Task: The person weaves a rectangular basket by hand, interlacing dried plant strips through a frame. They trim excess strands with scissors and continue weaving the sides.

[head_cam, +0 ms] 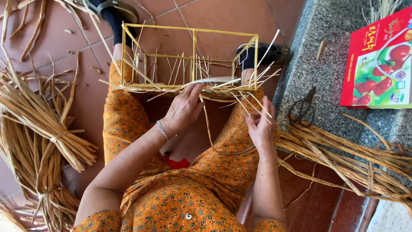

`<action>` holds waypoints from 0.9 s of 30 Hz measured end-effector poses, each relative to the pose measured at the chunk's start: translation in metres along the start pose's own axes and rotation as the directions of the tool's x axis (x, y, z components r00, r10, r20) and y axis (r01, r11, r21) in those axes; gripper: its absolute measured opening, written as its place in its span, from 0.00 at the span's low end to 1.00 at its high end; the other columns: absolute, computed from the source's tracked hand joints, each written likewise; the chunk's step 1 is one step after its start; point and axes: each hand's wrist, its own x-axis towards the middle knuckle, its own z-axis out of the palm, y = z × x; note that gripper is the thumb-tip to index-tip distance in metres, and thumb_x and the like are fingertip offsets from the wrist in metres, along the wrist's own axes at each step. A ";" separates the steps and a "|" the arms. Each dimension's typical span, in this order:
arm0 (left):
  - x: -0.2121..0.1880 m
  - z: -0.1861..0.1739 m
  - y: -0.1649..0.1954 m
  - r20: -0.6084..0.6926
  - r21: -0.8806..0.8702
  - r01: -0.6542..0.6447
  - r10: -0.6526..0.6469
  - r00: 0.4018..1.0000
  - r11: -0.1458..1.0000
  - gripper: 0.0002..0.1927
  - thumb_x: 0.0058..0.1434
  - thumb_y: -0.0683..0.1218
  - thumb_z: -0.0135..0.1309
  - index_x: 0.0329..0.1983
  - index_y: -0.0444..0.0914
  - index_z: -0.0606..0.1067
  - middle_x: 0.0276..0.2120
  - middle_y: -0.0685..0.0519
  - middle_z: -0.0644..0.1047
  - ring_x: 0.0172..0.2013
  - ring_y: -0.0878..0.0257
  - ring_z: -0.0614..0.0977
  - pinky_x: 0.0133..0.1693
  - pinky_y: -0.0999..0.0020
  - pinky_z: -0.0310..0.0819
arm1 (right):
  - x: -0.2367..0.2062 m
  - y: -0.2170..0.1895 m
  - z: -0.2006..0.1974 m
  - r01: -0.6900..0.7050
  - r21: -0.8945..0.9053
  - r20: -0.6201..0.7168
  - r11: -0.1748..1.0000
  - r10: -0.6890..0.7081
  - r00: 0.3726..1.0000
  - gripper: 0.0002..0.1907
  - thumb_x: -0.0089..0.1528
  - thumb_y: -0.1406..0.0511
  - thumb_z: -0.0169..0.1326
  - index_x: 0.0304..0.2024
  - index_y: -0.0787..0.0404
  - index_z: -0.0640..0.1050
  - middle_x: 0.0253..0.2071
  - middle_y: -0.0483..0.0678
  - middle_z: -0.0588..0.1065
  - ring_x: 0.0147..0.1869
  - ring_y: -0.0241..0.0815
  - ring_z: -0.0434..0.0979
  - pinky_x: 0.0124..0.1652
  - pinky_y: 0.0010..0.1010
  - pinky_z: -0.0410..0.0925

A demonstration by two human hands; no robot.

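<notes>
weaving straw frame w/ both hands, left, right.

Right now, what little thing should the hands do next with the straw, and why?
Probably tuck the loose strand into the woven edge. The left hand presses that edge on the basket frame, the right hand grips stray ends, and this strand dangles unwoven.

Left hand presses woven straw edge of frame on knees. Right hand pinches straw strands. Scissors on stone ledge, near red box.
</notes>
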 end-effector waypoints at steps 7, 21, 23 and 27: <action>0.042 0.016 0.000 0.163 0.045 0.001 -0.008 0.987 0.999 0.45 0.51 0.50 0.70 0.68 0.36 0.61 0.48 0.39 0.73 0.48 0.41 0.78 0.48 0.49 0.74 | 0.052 -0.013 0.019 0.338 -0.073 0.024 0.938 -0.337 0.941 0.35 0.65 0.72 0.63 0.72 0.63 0.64 0.58 0.55 0.75 0.57 0.51 0.81 0.53 0.34 0.78; 0.118 0.010 0.002 0.151 -0.202 -0.203 0.235 0.960 0.958 0.17 0.52 0.51 0.71 0.40 0.41 0.79 0.34 0.49 0.80 0.37 0.53 0.83 0.39 0.59 0.79 | 0.080 0.000 0.056 0.039 0.308 0.008 0.950 -0.043 0.999 0.08 0.66 0.67 0.62 0.48 0.60 0.83 0.36 0.46 0.81 0.35 0.33 0.80 0.32 0.23 0.73; 0.123 0.006 0.003 0.292 -0.221 -0.025 0.090 0.952 0.975 0.16 0.53 0.50 0.71 0.37 0.38 0.77 0.29 0.48 0.79 0.32 0.52 0.82 0.36 0.58 0.77 | 0.078 -0.003 0.060 0.115 0.368 -0.049 0.923 -0.105 0.993 0.09 0.66 0.67 0.62 0.49 0.60 0.82 0.38 0.45 0.80 0.38 0.33 0.80 0.35 0.22 0.74; 0.134 0.002 0.009 0.258 -0.352 -0.041 0.139 0.956 0.935 0.16 0.52 0.47 0.69 0.33 0.35 0.74 0.27 0.47 0.78 0.29 0.53 0.82 0.34 0.59 0.76 | 0.074 -0.016 0.067 0.171 0.177 -0.114 0.969 -0.153 0.982 0.08 0.67 0.67 0.61 0.48 0.60 0.84 0.33 0.44 0.77 0.41 0.38 0.73 0.39 0.28 0.69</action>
